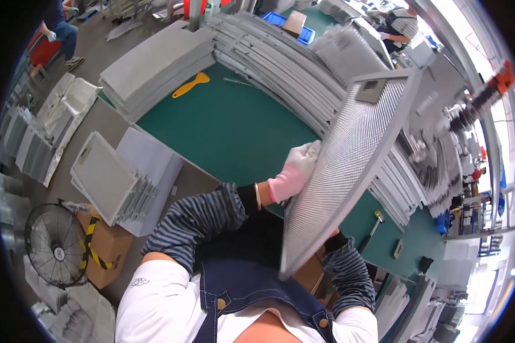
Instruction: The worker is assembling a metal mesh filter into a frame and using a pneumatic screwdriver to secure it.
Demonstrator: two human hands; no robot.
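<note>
A framed metal mesh filter panel [349,148] stands tilted on edge before my chest, with a small rectangular latch plate [370,91] near its upper end. My left hand [297,168], in a white and pink glove, is closed at the panel's left edge, its fingertips pressed together there. Behind the lower right side of the panel is my right hand [335,232]; only a sliver by the dark cuff shows, and its fingers are hidden. Both forearms wear striped sleeves. Beneath the panel lies the green tabletop [240,131].
Stacked mesh panels [154,63] and long grey frame strips [269,51] line the table's far side. A yellow scraper [191,85] and a hammer [373,226] lie on the green surface. An orange-black power tool [486,94] hangs at right. A fan [57,246] stands left.
</note>
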